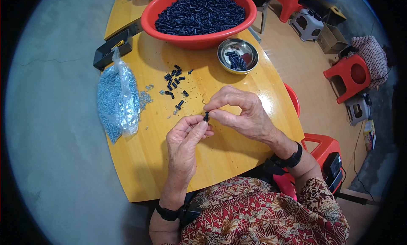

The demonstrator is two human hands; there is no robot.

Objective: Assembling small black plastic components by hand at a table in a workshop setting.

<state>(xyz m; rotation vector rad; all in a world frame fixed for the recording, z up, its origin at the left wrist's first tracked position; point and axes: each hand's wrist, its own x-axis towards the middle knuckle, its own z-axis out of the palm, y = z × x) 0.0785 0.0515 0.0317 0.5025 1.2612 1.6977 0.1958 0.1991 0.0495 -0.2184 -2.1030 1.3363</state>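
Over the middle of the table, a small black plastic part [206,116] stands roughly upright between my two hands. My left hand [185,138] pinches its lower end between thumb and fingertips. At its upper end, the thumb and forefinger of my right hand [242,112] close together; any tiny piece between them is hidden. Beyond my hands lie several loose black parts [170,87] in a scattered group. A few small shiny metal pieces [145,98] have spread beside a clear plastic bag [123,98] filled with many more of them.
A big red basin [193,40] heaped with black parts stands at the table's far side. Near it are a metal bowl [225,54] with some black parts and a dark tray [101,60] holding a yellow tool. Red stools [347,73] stand right of the yellow table [140,177].
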